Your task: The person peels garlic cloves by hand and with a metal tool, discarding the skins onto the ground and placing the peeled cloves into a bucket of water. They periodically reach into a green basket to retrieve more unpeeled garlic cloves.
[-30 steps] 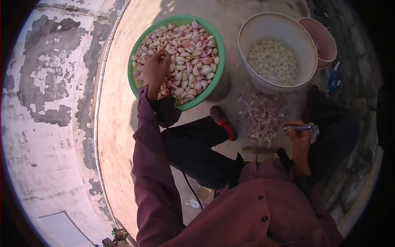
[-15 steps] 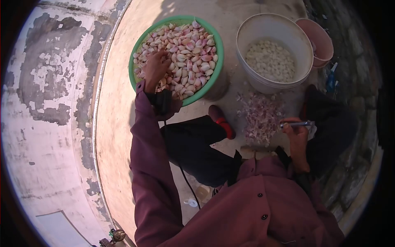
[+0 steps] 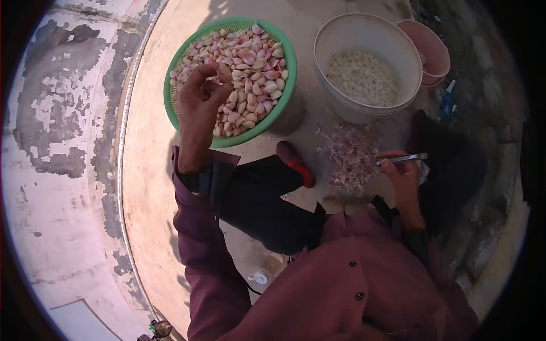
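My left hand [image 3: 202, 105] is above the near left part of a green basket [image 3: 290, 74], its fingers pinched on a garlic clove [image 3: 224, 73]. Unpeeled, pink-tinged garlic cloves [image 3: 250, 85] fill the basket. Over by my right thigh, my right hand [image 3: 402, 173] is closed around what looks like a small knife [image 3: 410, 158], its shiny metal part pointing right. A heap of papery garlic skins [image 3: 350, 159] lies on the ground just left of that hand.
A white bucket [image 3: 418, 94] beyond the skins holds peeled cloves [image 3: 362, 77] in liquid. Behind it stands a pink bucket [image 3: 429, 48], with a blue object [image 3: 446, 107] nearby. A plastic bottle [image 3: 270, 268] lies beside my left leg. A peeling wall [image 3: 62, 187] runs along the left.
My left hand has lifted from among the cloves and come back toward me, now pinching one clove. My right hand still grips the knife. The whole view has shifted slightly.
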Tool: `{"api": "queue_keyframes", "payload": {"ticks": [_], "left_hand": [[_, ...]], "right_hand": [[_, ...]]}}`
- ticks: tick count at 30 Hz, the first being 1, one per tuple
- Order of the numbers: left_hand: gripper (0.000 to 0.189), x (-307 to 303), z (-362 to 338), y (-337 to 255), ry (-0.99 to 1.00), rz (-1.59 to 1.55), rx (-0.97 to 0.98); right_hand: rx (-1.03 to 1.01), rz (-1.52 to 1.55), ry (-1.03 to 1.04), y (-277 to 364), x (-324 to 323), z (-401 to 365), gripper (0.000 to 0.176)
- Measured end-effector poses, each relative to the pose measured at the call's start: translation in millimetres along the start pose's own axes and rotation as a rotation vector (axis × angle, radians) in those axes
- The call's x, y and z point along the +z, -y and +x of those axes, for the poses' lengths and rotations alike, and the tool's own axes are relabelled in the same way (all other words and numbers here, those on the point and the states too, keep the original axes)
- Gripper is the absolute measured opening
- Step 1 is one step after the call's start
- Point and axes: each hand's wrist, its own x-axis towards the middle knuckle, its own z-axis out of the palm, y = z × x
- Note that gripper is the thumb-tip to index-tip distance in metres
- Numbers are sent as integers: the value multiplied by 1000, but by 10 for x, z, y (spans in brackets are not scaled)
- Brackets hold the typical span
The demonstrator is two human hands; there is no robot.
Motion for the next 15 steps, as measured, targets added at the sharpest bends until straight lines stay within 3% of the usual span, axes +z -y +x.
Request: {"api": "queue_keyframes", "payload": {"ticks": [3, 6, 7, 9, 13, 15], "left_hand": [[32, 453, -418, -103, 93, -309, -83], [29, 862, -788, -98, 303, -600, -307], [30, 1021, -927, -64, 324, -812, -391], [32, 1256, -1131, -8, 429, -944, -465], [37, 1553, -1423, 43, 380, -1050, -565], [36, 1648, -1510, 70, 364, -1109, -573]], "right_hand": [[-76, 5, 120, 271, 143, 71, 20], [-308, -145, 188, 550, 280, 73, 21], [-282, -167, 162, 611, 295, 54, 21], [-383, -156, 270, 673, 290, 18, 28], [-462, -265, 232, 568, 233, -89, 24], [-400, -195, 232, 512, 210, -164, 23]]}}
